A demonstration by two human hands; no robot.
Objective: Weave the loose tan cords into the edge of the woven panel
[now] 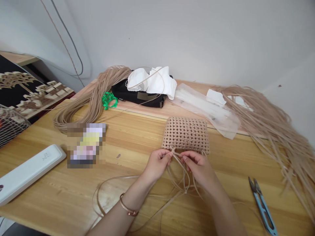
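A tan woven piece (185, 132) with a knobbly, open pattern lies on the table in front of me. Flat tan strands (181, 160) come out of its near edge and trail down over the wood. My left hand (158, 160) pinches strands right at that edge, near its left corner. Just to the right, my right hand (195, 163) has thumb and forefinger closed on a strand that runs across from the left fingertips. Further strands hang in loops between the two hands and below them.
Blue-handled thread snips (262, 205) lie at right. Loose strand bundles (270, 127) spread on the right, with another bundle (91, 95) at back left. A black pouch (140, 95), plastic bag (206, 108), green net (109, 100), blurred phone (86, 144) and long white case (31, 173) also lie there.
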